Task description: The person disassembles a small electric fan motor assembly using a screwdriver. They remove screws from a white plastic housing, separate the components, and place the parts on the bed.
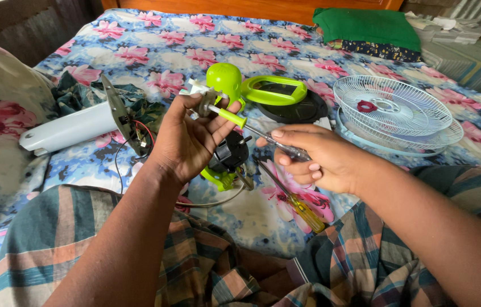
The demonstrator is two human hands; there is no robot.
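Left hand (186, 142) pinches the green fan motor housing (223, 79); right hand (320, 159) clasps the screwdriver (252, 128), best kept straight.

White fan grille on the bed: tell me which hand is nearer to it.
Right. The right hand, holding a screwdriver, sits just left of and below the white fan grille. The left hand is farther left, gripping the green fan part.

Floral bedsheet (155, 51), wooden headboard (252, 7), green folded cloth (365, 25), daylight
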